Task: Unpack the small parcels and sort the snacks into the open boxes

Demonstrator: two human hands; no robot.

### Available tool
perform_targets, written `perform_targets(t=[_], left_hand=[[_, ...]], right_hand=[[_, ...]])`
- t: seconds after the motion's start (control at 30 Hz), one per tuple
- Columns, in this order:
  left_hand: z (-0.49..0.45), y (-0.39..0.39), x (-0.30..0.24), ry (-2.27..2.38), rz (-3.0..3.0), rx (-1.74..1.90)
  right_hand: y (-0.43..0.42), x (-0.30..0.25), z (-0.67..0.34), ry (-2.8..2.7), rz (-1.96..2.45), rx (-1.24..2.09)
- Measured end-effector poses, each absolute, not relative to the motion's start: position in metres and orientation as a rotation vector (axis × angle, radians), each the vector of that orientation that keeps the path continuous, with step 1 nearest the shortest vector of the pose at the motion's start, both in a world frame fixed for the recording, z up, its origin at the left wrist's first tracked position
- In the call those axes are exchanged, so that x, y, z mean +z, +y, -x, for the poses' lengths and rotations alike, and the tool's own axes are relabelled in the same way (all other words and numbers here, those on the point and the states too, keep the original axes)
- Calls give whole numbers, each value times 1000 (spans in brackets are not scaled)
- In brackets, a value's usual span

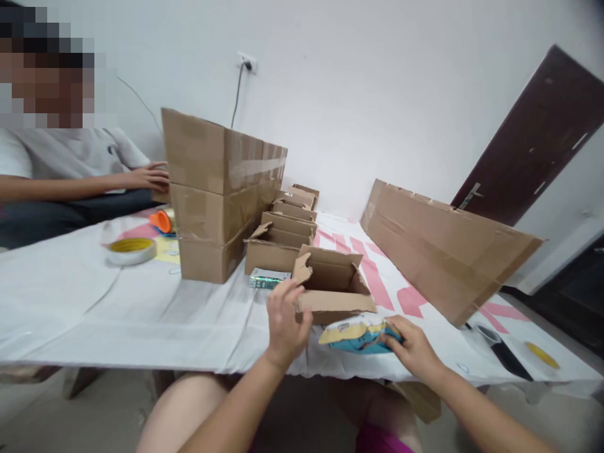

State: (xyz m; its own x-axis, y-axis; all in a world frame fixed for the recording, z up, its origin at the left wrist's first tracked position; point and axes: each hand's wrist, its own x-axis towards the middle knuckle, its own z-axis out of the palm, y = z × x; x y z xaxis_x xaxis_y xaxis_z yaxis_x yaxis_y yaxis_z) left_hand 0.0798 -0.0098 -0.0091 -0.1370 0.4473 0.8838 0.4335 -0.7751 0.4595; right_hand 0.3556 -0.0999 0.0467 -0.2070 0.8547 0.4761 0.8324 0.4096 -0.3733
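Note:
My right hand [415,349] is closed on the right end of a soft blue, white and yellow packet [361,336], held over the table's near edge. Just beyond the packet sits a small open cardboard box [337,302] with raised flaps. At that box's left front corner is my left hand [286,324], fingers loosely bent and apart, nothing in them. Whether its fingertips touch the box I cannot tell. A small shiny silver-green carton [268,279] lies just behind this hand.
Several open boxes [283,242] line up behind the near one. Left of them rises a stack of taped boxes [202,217]; a tape roll [131,250] lies farther left. A large cardboard panel [438,245] stands at right. Someone sits at left, a hand [151,177] behind the stack.

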Motion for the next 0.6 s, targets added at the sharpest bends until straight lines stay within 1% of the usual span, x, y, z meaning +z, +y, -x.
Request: perform_targets(t=[0.03, 0.07, 0.13, 0.2, 0.27, 0.37, 0.47, 0.53, 0.6], left_hand=[[-86, -23, -7, 881, -2177, 2102], [-93, -36, -6, 713, -2285, 2011], [-107, -54, -10, 556, -2434, 1693], [-121, -62, -21, 572, -2499, 1397], [-129, -62, -34, 621, -2470, 1201], [-132, -57, -48, 763, -2211, 1104], [-127, -55, -53, 901, -1855, 1060], [-124, -58, -55, 874, -1757, 933], [-122, -65, -56, 800, -1778, 820]], right_hand=[[-101, 39, -354, -2054, 1450, 81], [-102, 32, -352, -2065, 1472, 115], [-103, 19, -349, -2090, 1510, 169], [-104, 10, -351, -2104, 1529, 184], [-105, 3, -359, -2078, 1526, 166], [-107, -13, -381, -1904, 1540, 233], [-110, -42, -402, -1677, 1538, 475], [-113, -62, -408, -1609, 1484, 609], [-117, -76, -406, -1573, 1435, 668]])
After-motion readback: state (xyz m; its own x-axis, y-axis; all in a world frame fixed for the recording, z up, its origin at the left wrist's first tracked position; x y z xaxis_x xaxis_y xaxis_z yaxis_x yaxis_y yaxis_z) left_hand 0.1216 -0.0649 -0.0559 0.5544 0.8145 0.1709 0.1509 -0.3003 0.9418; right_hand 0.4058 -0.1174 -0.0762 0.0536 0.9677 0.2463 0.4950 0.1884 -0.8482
